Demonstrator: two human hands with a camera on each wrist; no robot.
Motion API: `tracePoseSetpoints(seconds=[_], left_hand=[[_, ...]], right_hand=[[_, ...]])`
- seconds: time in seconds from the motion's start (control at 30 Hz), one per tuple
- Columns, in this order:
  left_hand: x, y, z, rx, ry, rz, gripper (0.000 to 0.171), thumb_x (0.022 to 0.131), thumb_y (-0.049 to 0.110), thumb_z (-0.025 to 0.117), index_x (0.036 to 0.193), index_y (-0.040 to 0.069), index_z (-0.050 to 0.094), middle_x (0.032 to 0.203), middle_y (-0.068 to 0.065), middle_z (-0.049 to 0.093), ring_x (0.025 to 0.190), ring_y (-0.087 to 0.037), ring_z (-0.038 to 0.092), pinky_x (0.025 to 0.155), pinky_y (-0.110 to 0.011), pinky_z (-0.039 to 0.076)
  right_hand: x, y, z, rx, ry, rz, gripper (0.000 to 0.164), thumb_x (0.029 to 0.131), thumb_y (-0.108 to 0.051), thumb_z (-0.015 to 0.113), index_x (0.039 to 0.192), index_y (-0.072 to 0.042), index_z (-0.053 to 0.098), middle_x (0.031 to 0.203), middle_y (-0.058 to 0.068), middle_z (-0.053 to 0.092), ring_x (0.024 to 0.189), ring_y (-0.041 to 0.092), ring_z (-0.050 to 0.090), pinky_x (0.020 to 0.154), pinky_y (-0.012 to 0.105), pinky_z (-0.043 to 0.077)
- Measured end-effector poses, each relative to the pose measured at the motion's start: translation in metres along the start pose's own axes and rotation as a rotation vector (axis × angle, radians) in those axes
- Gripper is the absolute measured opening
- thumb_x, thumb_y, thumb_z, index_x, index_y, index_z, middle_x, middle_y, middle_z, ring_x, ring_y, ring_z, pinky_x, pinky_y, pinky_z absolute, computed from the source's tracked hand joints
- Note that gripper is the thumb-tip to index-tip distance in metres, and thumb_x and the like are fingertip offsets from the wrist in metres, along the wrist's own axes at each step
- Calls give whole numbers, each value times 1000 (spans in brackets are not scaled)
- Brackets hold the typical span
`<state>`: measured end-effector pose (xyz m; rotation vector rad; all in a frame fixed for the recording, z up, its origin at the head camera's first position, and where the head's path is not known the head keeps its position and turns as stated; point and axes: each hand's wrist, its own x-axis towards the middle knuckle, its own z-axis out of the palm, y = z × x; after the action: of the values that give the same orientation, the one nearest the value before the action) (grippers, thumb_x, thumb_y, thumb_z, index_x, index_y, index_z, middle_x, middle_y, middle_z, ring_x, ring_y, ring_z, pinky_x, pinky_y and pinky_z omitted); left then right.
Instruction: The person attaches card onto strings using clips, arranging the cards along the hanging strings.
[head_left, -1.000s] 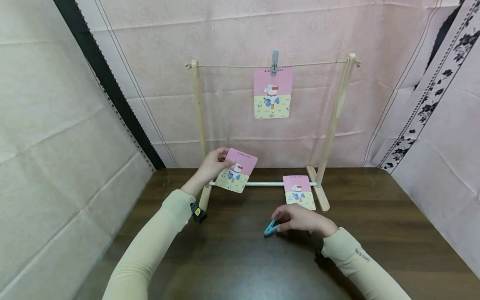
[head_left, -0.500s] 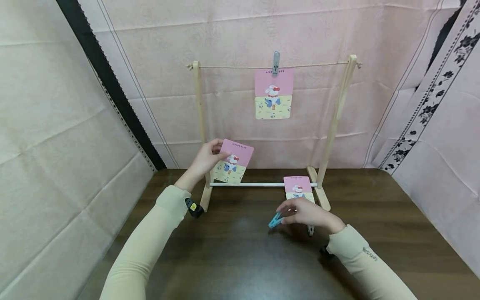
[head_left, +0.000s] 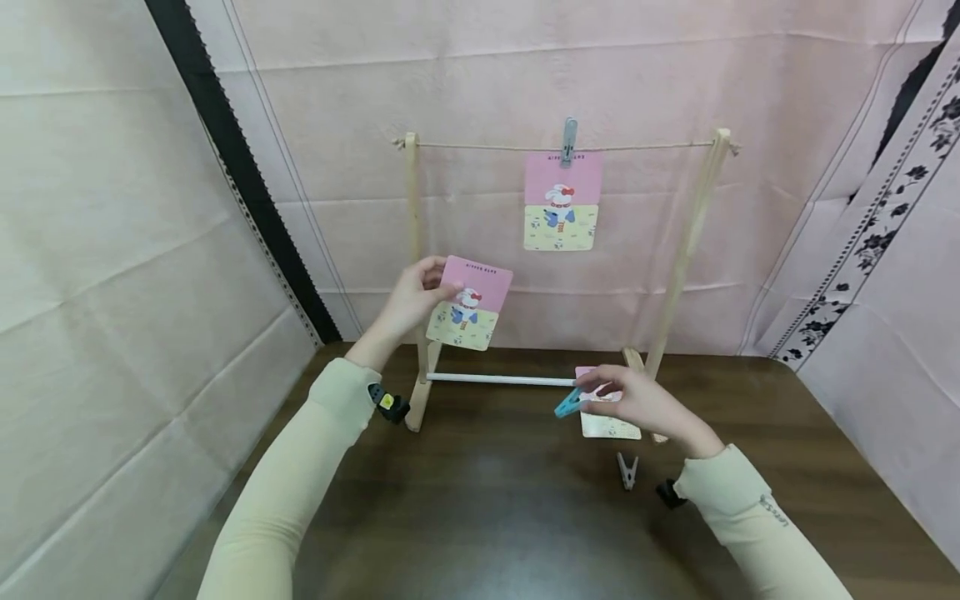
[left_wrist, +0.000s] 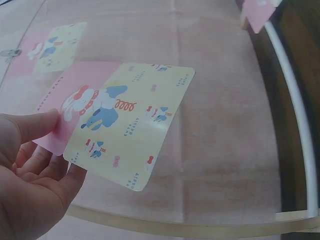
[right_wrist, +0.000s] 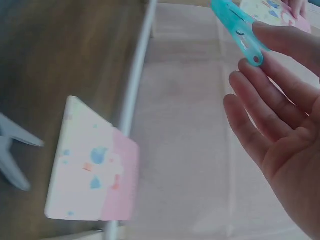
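Note:
Between thumb and fingers my left hand (head_left: pixel 412 297) pinches a pink-and-yellow cartoon card (head_left: pixel 480 292) by its left edge. The card is tilted and raised in front of the left post, below the string (head_left: pixel 487 147). My right hand (head_left: pixel 648 408) pinches a blue clothespin (right_wrist: pixel 239 31) between thumb and index finger, its other fingers loosely bent. Behind that hand a matching card (head_left: pixel 609 428) leans on the white rod (head_left: pixel 502 380), partly hidden in the head view. A third card (head_left: pixel 562 225) hangs from the string by a grey clothespin (head_left: pixel 568 143).
Wooden posts (head_left: pixel 693 229) on feet hold the string's two ends, with the white rod joining them low down. Another grey clothespin (head_left: pixel 627 472) lies on the dark wooden table (head_left: pixel 487 517). Pale cloth (head_left: pixel 300 58) walls in the back and both sides.
My left hand has lifted its card higher, toward the string. The right hand has risen and moved forward with the blue clothespin, uncovering the grey clothespin on the table. The head view has shifted slightly.

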<state>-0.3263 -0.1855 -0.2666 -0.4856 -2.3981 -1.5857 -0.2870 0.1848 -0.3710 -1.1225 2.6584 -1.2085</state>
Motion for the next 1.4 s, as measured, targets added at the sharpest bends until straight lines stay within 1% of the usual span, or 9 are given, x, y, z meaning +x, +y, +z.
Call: tracePoseSetpoints(seconds=[0.1,0.23,0.33,0.43,0.7,0.87,1.0,1.27,1.4], left_hand=[[4,5,-7,3,20,12,38,96,12,69,131,0,58,114,-18,71,96,-26,67,84,-35,55],[8,12,-17,-13,52,21,39,96,11,69,132,-1,57,118,-21,69,97,-25,66,84,-33,54],[10,17,-22,-30,64,33,39,97,11,69,132,-1,57,118,-22,69,96,-23,65,84,-32,54],[12,23,-24,-41,83,50,38,97,11,69,131,0,58,117,-20,70,95,-22,66,82,-31,54],[15,29,-32,-89,157,51,35,97,10,69,129,3,60,115,-17,71,96,-22,67,82,-31,55],[17,35,-36,-108,174,40,34,97,12,69,129,5,60,113,-13,72,96,-21,67,81,-31,56],[24,44,-37,-152,184,70,34,97,14,70,129,6,60,112,-12,72,97,-21,67,85,-32,56],[37,55,-32,-236,208,70,34,96,15,71,127,7,62,114,-10,73,97,-21,69,88,-34,54],[41,54,-30,-246,225,63,34,96,14,71,128,6,61,114,-11,73,96,-21,69,88,-33,54]], right_hand=[[8,-4,-11,5,4,-7,32,90,-15,78,120,-5,70,123,10,69,99,23,69,85,34,56],[18,-9,-18,-23,13,-6,30,88,-13,79,117,-8,71,108,3,71,95,20,69,82,33,56],[20,-13,-22,-42,24,32,27,89,-17,79,115,-13,72,104,-1,72,92,18,68,77,33,55],[22,-18,-28,-42,25,66,27,90,-19,78,115,-13,72,102,-1,73,92,17,68,73,32,54],[33,-28,-36,-61,48,32,32,90,-18,78,120,-10,70,103,-1,72,95,16,67,81,33,53],[33,-32,-39,-51,62,46,36,90,-19,78,123,-10,69,110,1,72,98,17,68,88,42,53],[31,-34,-47,-57,91,55,40,90,-19,78,127,-9,67,113,4,71,101,20,68,89,47,52],[23,-36,-64,-71,136,63,42,90,-22,78,130,-11,67,119,6,69,105,24,67,87,28,53],[23,-38,-68,-93,142,64,41,90,-25,79,128,-12,68,121,5,69,106,25,67,87,27,52]])
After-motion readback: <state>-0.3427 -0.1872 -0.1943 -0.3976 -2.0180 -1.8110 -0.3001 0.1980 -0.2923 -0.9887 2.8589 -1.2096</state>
